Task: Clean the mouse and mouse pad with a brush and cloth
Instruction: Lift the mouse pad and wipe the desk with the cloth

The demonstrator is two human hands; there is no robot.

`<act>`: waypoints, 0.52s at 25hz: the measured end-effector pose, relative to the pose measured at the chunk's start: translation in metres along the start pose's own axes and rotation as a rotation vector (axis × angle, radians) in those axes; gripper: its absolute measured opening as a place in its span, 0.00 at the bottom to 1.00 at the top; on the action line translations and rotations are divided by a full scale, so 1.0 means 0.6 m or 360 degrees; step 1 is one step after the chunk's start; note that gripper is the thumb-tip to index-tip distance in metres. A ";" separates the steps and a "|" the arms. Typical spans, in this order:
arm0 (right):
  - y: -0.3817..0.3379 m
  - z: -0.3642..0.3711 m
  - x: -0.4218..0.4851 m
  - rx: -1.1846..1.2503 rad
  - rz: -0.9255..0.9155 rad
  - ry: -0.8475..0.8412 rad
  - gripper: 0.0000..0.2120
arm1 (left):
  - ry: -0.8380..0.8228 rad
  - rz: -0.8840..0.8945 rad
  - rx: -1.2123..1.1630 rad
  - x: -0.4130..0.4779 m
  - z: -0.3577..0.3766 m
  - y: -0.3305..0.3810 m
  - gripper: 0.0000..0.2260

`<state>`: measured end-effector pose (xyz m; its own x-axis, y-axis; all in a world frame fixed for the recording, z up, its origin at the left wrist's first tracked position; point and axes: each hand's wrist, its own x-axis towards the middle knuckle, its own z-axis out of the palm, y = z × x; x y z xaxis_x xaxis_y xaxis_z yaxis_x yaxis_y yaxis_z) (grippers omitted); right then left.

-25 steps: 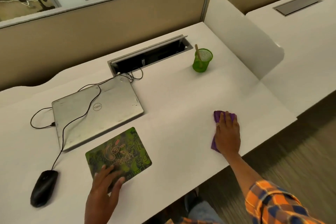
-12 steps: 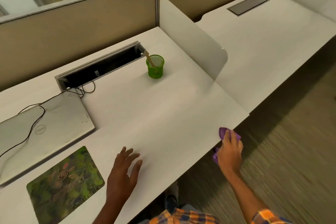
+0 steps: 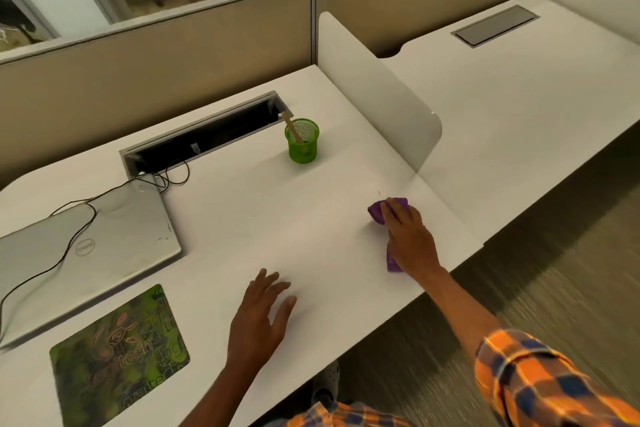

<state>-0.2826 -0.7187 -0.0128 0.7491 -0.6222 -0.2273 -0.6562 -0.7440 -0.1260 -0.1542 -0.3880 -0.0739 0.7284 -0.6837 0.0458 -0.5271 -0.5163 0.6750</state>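
Observation:
A purple cloth [image 3: 376,211] lies on the white desk [image 3: 277,218] near its right edge, and my right hand [image 3: 410,239] presses flat on top of it, covering most of it. My left hand [image 3: 258,319] rests open on the bare desk near the front edge, fingers spread, holding nothing. The green patterned mouse pad [image 3: 117,354] lies at the front left, well left of my left hand. A wooden brush handle [image 3: 292,126] sticks out of a green mesh cup [image 3: 302,142] at the back. The mouse is out of view.
A closed silver laptop [image 3: 86,260] with a black cable over it sits at the left. An open cable tray [image 3: 204,139] is set into the desk behind it. A white divider panel [image 3: 377,90] separates the neighbouring desk on the right.
My right hand brought the purple cloth from beyond the desk's edge back onto the desk. My left hand left the mouse pad and now lies on the bare desk. The view shifted right, losing the mouse.

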 end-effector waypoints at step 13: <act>-0.031 0.008 0.129 -0.0385 -0.0318 -0.0074 0.37 | 0.0080 -0.0119 0.0093 0.014 -0.015 -0.019 0.17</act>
<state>-0.2130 -0.7517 -0.0325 0.8525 -0.4501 -0.2657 -0.4515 -0.8903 0.0596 -0.1383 -0.3836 -0.0747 0.7868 -0.6163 0.0346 -0.4940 -0.5950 0.6340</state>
